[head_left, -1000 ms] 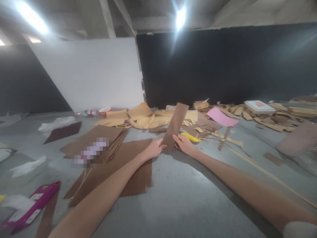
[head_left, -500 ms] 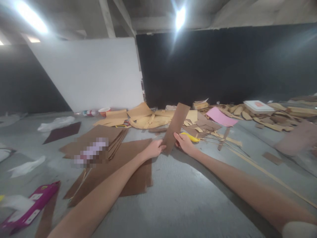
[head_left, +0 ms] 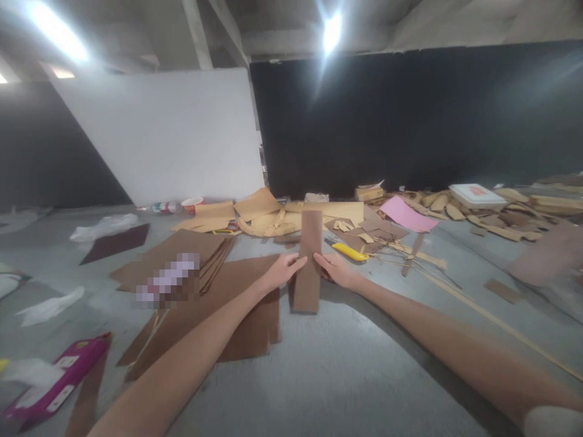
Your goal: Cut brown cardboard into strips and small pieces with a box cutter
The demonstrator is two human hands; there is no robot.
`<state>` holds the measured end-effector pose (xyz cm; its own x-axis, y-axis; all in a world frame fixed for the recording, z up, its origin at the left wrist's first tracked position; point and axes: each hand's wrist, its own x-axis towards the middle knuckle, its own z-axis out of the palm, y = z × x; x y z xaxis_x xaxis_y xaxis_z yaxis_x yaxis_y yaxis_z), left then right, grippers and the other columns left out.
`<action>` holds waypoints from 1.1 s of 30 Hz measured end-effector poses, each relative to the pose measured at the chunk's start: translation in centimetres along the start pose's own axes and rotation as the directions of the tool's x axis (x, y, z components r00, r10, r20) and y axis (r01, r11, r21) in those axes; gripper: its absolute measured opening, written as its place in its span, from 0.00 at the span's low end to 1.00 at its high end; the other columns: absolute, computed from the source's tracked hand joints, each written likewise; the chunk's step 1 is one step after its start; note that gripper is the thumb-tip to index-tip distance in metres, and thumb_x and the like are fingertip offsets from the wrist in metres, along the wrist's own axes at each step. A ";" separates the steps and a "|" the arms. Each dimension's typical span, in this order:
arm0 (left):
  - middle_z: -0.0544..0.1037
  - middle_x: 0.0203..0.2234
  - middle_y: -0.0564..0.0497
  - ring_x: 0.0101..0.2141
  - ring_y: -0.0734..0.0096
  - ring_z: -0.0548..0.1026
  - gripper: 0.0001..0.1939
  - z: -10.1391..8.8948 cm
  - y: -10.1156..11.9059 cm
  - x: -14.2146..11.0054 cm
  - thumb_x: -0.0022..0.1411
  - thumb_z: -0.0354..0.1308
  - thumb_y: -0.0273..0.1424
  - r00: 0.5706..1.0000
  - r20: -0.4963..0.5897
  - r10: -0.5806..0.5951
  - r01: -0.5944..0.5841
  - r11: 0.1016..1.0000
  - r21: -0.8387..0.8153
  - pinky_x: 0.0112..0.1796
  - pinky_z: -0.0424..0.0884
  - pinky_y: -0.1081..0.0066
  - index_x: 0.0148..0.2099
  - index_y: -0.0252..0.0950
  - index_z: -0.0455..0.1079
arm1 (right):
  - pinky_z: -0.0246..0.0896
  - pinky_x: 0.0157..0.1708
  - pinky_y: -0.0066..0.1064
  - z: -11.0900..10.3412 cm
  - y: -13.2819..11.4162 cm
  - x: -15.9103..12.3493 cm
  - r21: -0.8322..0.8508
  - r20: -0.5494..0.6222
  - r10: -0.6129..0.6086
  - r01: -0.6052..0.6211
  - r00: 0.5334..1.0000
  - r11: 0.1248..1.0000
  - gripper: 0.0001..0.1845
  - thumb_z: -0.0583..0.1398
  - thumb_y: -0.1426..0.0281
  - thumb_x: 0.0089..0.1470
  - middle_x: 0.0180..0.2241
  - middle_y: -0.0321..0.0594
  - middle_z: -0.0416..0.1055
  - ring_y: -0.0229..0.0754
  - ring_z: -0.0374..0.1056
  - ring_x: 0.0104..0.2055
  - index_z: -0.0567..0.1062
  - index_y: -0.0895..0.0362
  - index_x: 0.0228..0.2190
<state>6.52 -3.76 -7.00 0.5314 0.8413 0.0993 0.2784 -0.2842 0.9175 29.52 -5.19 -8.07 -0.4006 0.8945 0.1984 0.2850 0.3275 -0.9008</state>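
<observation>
A narrow brown cardboard strip (head_left: 308, 267) lies almost flat on the grey floor, pointing away from me. My left hand (head_left: 281, 271) presses its fingers on the strip's left edge near the middle. My right hand (head_left: 336, 269) holds the right edge opposite, fingers closed on it. A yellow utility knife (head_left: 348, 252) lies just beyond my right hand. Under my left forearm sits a large brown cardboard sheet (head_left: 218, 315).
A stack of brown sheets (head_left: 182, 258) lies to the left. Tan cardboard scraps (head_left: 273, 218), a pink sheet (head_left: 405, 215) and a white box (head_left: 476, 195) line the dark back wall. A magenta package (head_left: 54, 382) lies near left, and thin strips (head_left: 492, 315) run on the right.
The strip, held tilted up to the right before, has been swung down and towards me to lie nearly flat. Both hands slid along its edges to its middle.
</observation>
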 end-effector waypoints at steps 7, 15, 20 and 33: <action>0.80 0.31 0.46 0.34 0.60 0.77 0.37 1.3 -0.1 0.5 0.70 0.47 0.64 0.997 -0.019 0.070 -0.067 0.989 0.135 0.34 0.70 0.69 0.37 0.34 0.72 | 0.45 0.20 0.34 -0.1 -0.2 0.2 0.041 -0.092 0.037 -0.033 0.995 0.999 0.41 0.49 0.31 0.61 0.14 0.34 0.59 0.38 0.52 0.18 0.63 0.52 0.17; 0.72 0.21 0.51 0.23 0.66 0.71 0.37 1.3 0.0 0.1 0.68 0.44 0.67 0.999 0.034 0.005 -0.011 0.984 0.179 0.26 0.63 0.71 0.34 0.37 0.66 | 0.50 0.21 0.34 -0.3 1.0 0.9 0.068 -0.235 0.043 -0.028 0.971 0.997 0.38 0.52 0.34 0.62 0.17 0.35 0.62 0.39 0.56 0.20 0.63 0.51 0.18; 0.68 0.18 0.53 0.21 0.69 0.66 0.37 1.4 0.3 -0.1 0.68 0.42 0.68 0.998 0.066 -0.018 0.001 0.970 0.242 0.24 0.58 0.72 0.31 0.38 0.63 | 0.48 0.20 0.33 -0.4 1.4 1.4 0.032 -0.294 0.041 -0.033 0.955 0.999 0.38 0.50 0.33 0.61 0.16 0.34 0.60 0.39 0.55 0.19 0.61 0.51 0.18; 0.59 0.19 0.55 0.23 0.72 0.58 0.34 1.0 0.7 0.1 0.69 0.46 0.63 0.985 0.165 0.046 -0.101 0.935 0.341 0.25 0.51 0.71 0.24 0.39 0.54 | 0.51 0.26 0.35 -1.6 2.3 2.4 -0.044 -0.517 0.004 -0.031 0.856 0.999 0.37 0.47 0.32 0.61 0.20 0.37 0.61 0.44 0.57 0.27 0.60 0.50 0.22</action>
<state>7.60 -4.33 -6.76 0.6680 0.7402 0.0766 0.4795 -0.5069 0.7163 30.59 -1.85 -9.04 0.1087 0.9241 0.3663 0.3355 0.3127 -0.8886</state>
